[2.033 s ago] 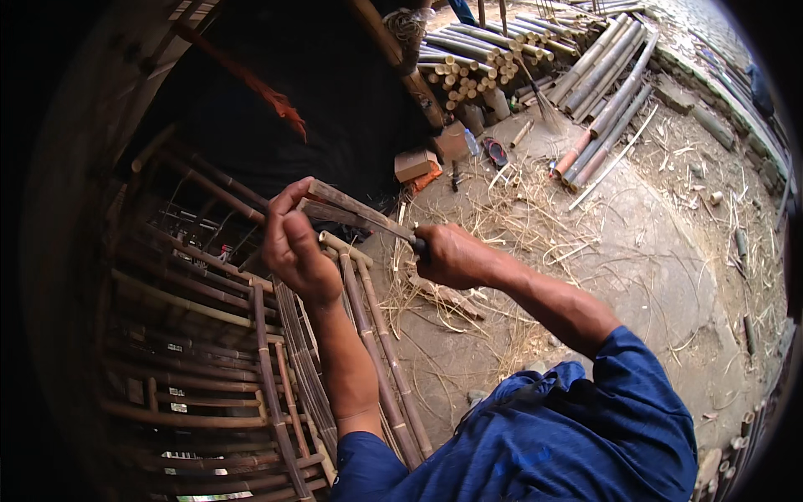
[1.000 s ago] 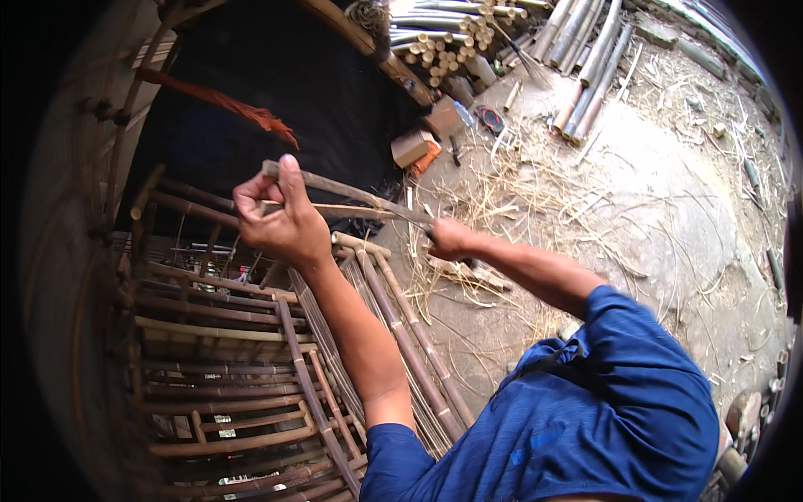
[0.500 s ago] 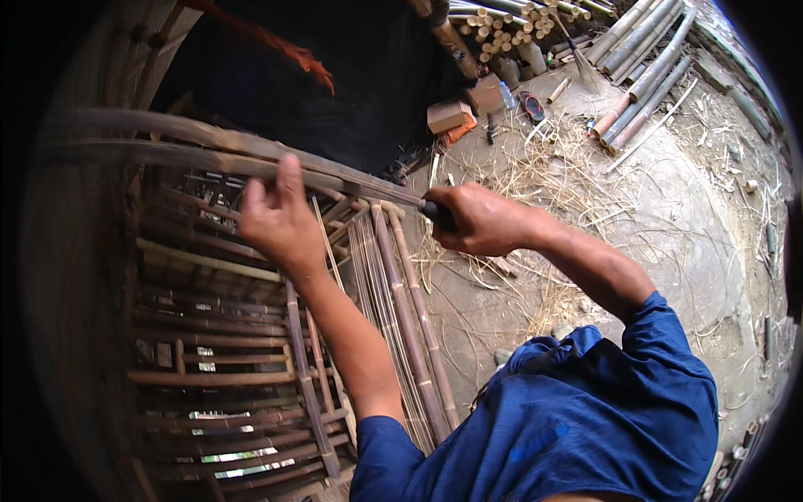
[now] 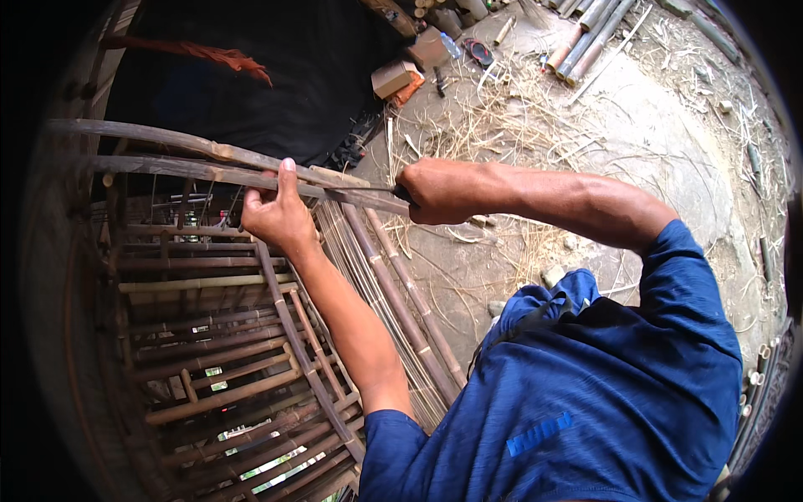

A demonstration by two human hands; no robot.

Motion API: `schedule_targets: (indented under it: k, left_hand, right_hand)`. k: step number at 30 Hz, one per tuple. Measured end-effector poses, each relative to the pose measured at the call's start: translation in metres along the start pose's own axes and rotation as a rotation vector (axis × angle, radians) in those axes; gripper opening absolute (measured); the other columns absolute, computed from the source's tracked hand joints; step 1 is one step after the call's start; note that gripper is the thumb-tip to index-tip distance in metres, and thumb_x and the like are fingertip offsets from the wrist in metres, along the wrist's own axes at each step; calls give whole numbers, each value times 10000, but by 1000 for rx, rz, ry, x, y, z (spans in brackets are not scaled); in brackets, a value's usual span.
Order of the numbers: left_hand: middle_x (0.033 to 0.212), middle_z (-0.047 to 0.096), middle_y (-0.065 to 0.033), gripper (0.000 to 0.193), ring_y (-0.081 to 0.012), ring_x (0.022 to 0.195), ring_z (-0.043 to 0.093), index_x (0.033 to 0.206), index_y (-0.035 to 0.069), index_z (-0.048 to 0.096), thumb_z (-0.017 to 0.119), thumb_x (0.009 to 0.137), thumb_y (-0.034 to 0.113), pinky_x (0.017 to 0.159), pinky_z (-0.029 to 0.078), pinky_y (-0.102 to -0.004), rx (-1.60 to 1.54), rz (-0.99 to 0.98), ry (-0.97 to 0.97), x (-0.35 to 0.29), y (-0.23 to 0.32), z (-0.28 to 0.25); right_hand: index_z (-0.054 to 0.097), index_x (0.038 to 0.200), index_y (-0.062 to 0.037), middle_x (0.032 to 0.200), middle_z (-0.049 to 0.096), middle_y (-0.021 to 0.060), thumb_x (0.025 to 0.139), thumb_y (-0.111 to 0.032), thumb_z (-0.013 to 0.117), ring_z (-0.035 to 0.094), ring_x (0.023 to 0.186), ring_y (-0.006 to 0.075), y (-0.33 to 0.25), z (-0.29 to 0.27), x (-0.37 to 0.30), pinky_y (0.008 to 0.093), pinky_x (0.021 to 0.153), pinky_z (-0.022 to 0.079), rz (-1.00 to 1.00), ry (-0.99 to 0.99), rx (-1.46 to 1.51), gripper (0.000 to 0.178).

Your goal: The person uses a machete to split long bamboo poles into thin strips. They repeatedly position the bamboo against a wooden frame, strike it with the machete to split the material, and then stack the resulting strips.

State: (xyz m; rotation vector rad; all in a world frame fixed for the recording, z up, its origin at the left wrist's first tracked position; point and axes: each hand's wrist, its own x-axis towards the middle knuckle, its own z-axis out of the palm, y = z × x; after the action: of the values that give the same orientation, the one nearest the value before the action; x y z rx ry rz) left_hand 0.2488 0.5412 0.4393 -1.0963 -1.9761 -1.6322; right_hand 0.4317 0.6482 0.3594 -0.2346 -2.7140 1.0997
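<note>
Two long, brownish split bamboo strips reach in from the far left and draw together near my hands. My left hand (image 4: 283, 213) is closed round the lower bamboo strip (image 4: 192, 170), thumb up, and the upper bamboo strip (image 4: 184, 140) passes just beyond the thumb tip. In my right hand (image 4: 443, 191), a fist grips the dark handle of a knife (image 4: 372, 188). Its thin blade points left, lying between the strips close to their right ends. How far the blade goes into the bamboo is hidden.
Below my left arm stands a slatted bamboo frame (image 4: 217, 376). Long bamboo poles (image 4: 410, 301) lie beside it. Pale shavings (image 4: 535, 109) litter the floor. Behind are a cardboard box (image 4: 393, 79), a dark sheet (image 4: 251, 92) and bamboo poles (image 4: 590, 38).
My right hand with the knife has shifted left and slightly up, nearer my left hand. The strips now spread wider apart at the left. The whole view has turned a little.
</note>
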Motion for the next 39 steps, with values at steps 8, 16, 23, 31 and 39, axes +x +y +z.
schedule_targets:
  k: [8,16,23,31,39]
  left_hand:
    - [696,635,-80,209,-109,552,558,821,-66,600,769,788,52,516,456,-223,-90,-8,24,-6,-1,8]
    - [649,572,-31,245,-84,551,525,795,-67,592,796,773,67,509,431,-214,-69,33,-20,1,2,27]
    - [739,650,-124,275,-119,649,606,827,-82,562,808,743,7,606,493,-222,-42,39,48,-6,8,46]
    - [883,642,-83,299,-118,744,584,1011,-75,606,758,819,98,646,441,-205,-154,2,-23,-34,17,0]
    - [1366,498,-136,613,-233,1266,469,1414,29,391,610,930,334,1068,351,-429,-70,-452,-248,-169,-83,-57]
  right_hand:
    - [636,744,64,740,658,243,748,-114,545,676,712,355,20,27,-1,461,673,532,45,-174,109,199]
    - [661,825,43,785,675,235,795,-107,527,689,757,363,87,130,-15,444,647,552,289,-106,59,203]
    - [650,861,23,782,692,192,841,-136,539,702,725,322,95,117,-12,418,606,563,228,-54,-226,195]
    - [691,767,-6,838,696,213,721,-141,588,692,817,358,202,261,-46,425,712,557,490,-302,77,176]
    - [713,874,-29,939,700,211,751,-135,563,689,902,350,191,303,-19,418,759,560,603,-397,105,221]
